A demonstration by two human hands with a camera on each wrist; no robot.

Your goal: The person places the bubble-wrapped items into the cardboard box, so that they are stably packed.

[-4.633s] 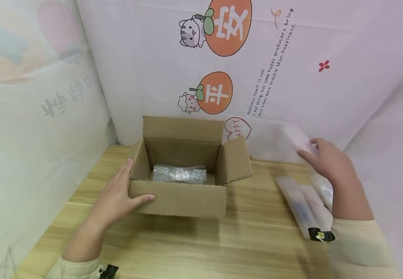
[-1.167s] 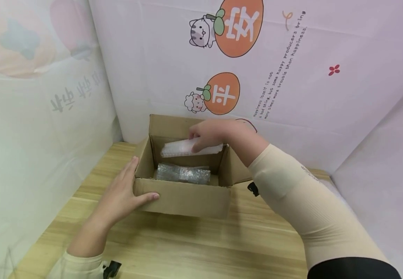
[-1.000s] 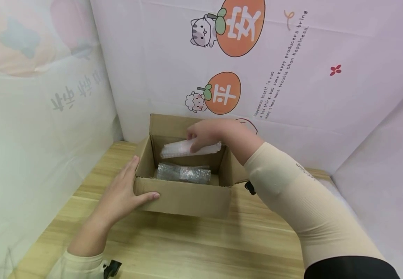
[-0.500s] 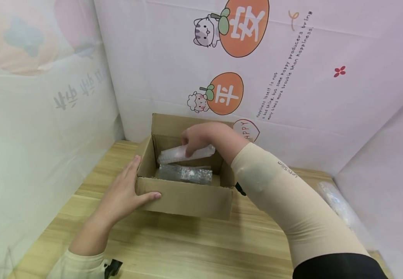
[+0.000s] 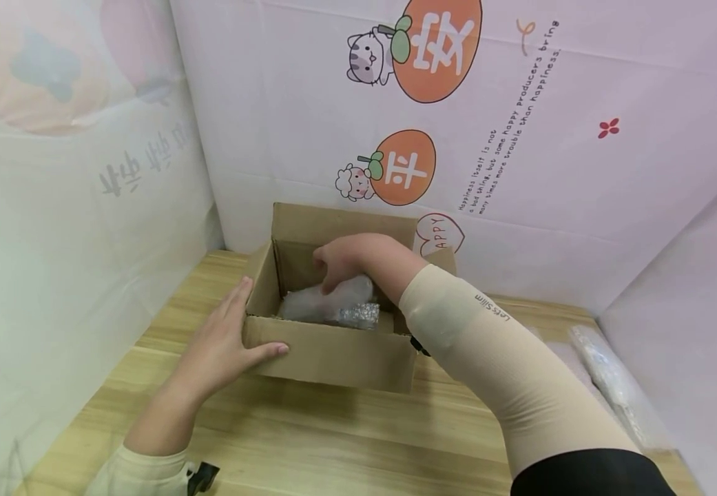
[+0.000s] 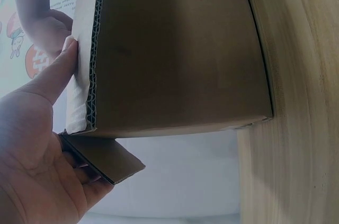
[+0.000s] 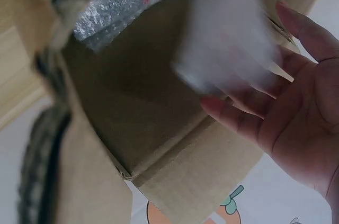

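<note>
An open cardboard box (image 5: 327, 362) stands on the table, flaps raised. My left hand (image 5: 218, 344) grips its near left corner, thumb over the front flap; in the left wrist view the left hand (image 6: 37, 144) has fingers behind the side flap. Inside the box lies a bubble-wrapped package (image 5: 361, 315), partly covered by a whitish wrapped package (image 5: 315, 301). Just over that one is my right hand (image 5: 346, 258). In the right wrist view the right hand (image 7: 302, 102) has spread fingers, and the whitish package (image 7: 228, 38) is blurred beyond the fingertips.
More wrapped packages, among them a clear plastic-wrapped one (image 5: 618, 386), lie at the right of the wooden table (image 5: 308, 441), partly behind the right sleeve (image 5: 476, 358). A printed white sheet (image 5: 519, 262) hangs behind the box, with pale sheets at both sides.
My right hand has brought the whitish package from the right into the box, lowered it and let go; it now overlaps the bubble-wrapped one. My left hand has kept its grip on the box.
</note>
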